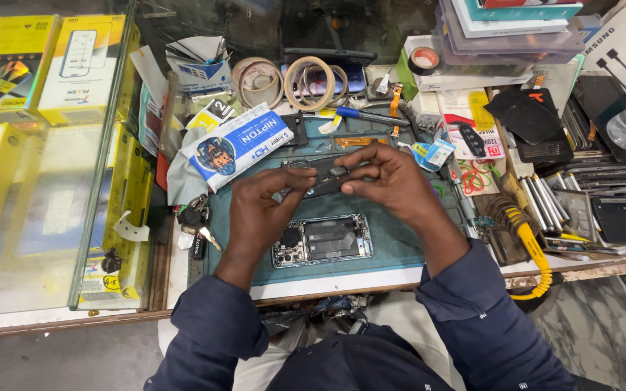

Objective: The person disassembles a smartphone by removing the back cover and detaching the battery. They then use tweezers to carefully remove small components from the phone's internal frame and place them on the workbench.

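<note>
My left hand (264, 204) and my right hand (391, 181) meet above a blue-green work mat (393, 235) and together pinch a small dark phone part (327, 176) held between their fingertips. Below the hands, an opened smartphone (322, 240) lies flat on the mat with its back removed, showing the battery and circuit boards. My dark blue sleeves reach in from the bottom.
A blue and white packet (232, 146) lies up left of the hands. Tape rolls (307, 82), a blue-handled screwdriver (367, 116), keys (195, 216), a yellow coiled cable (530, 246), stacked phone parts (581, 206) and yellow boxes (9, 65) behind glass crowd the bench.
</note>
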